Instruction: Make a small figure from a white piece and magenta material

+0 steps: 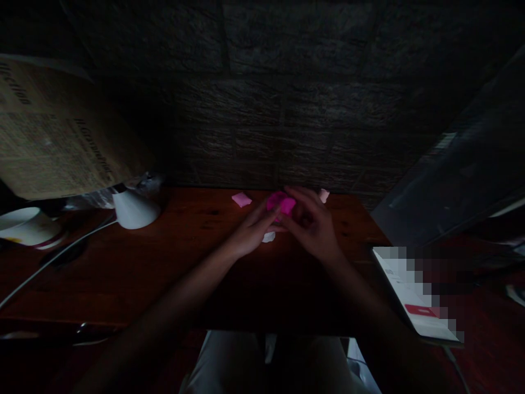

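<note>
Both hands meet over the wooden table, around a bright pink piece [280, 203] that looks soft, with a lighter pink part on its right; paper or clay, I cannot tell. My left hand [259, 225] holds it from the left, thumb over the front and the other fingers mostly hidden. From the right, my right hand [315, 224] curls its fingers and thumb about its edge. A small white piece [268, 237] lies just below my left hand. Behind the hands lie a light pink, four-cornered piece [241, 199] and a pale peach piece [324, 195].
On the left of the wooden table [184, 246] stand a lamp with a newspaper-print shade [61, 131] and white base [134, 209], its cord, and a paper cup [30, 227]. A device with a lit screen [410, 295] sits at the right edge. A brick-patterned wall [254, 109] rises behind.
</note>
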`<state>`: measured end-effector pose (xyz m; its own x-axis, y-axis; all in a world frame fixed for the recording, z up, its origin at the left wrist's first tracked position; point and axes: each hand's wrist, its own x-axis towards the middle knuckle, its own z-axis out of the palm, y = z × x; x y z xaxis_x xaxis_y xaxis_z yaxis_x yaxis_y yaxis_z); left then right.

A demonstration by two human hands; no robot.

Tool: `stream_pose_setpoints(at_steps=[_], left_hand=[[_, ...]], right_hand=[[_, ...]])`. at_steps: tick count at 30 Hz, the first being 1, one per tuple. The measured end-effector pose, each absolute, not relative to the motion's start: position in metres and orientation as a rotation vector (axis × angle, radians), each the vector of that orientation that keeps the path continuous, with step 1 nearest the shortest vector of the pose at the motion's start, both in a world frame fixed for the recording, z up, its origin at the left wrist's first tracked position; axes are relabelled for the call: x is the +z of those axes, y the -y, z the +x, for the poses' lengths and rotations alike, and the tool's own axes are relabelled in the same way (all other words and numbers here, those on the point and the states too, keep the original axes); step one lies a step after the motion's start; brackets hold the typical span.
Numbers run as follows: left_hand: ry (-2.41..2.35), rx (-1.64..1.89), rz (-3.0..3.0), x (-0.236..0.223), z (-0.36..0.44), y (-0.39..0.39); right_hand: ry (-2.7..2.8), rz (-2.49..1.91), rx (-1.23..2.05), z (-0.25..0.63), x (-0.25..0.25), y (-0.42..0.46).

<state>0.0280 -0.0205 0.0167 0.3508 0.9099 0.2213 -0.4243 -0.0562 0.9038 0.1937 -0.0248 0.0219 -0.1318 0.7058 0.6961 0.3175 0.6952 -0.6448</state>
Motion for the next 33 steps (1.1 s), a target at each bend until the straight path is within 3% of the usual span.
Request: stream_pose_setpoints(at_steps=[17, 33], left_hand=[[-0.527, 1.126, 1.137, 0.019, 0.027, 0.023], [-0.549, 1.108, 1.344, 0.022, 0.031, 0.030]], right_hand=[[1.598, -0.704, 0.781, 0.194, 0.025, 0.024], [1.475, -0.780, 0.690, 0.192, 0.021, 0.017]])
